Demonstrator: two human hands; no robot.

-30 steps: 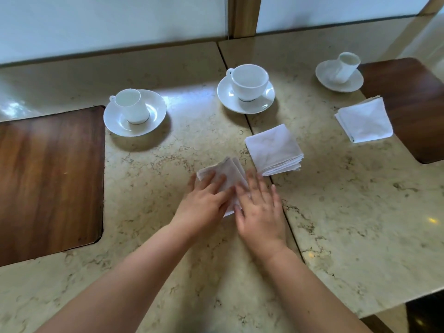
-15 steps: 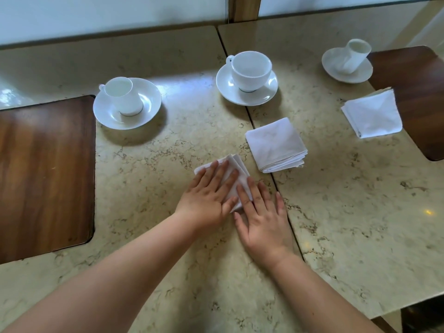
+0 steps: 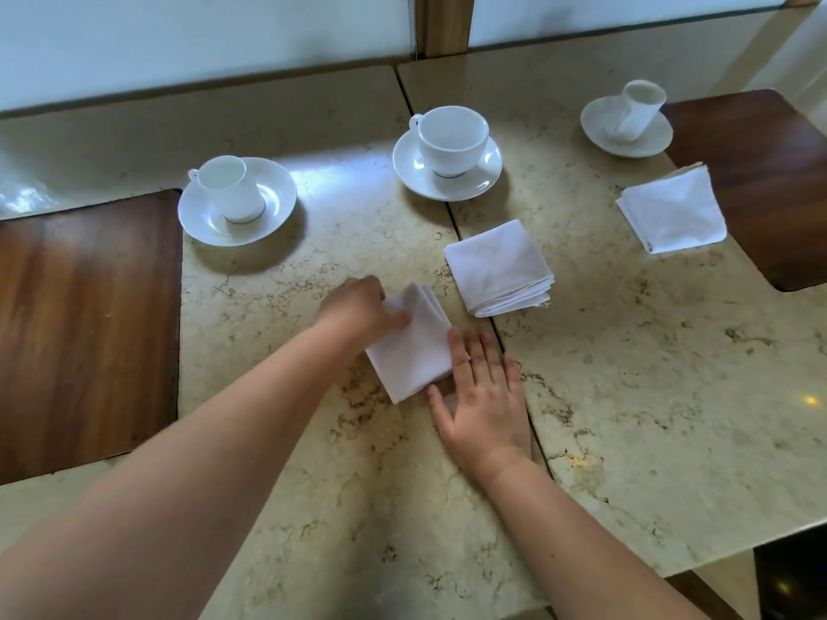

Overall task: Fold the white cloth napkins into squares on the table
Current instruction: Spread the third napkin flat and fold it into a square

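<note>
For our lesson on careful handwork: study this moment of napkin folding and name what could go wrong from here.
1. The left hand pinches only one corner of the napkin; lifting it might let the layers slip apart.
2. The right hand lies flat at the napkin's edge; pushing could skew the square.

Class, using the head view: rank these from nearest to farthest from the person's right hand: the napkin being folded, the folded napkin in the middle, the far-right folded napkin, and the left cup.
From the right hand:
1. Napkin being folded, touching its fingers.
2. Middle folded napkin, just beyond.
3. Left cup and far-right napkin: too close to call.
</note>
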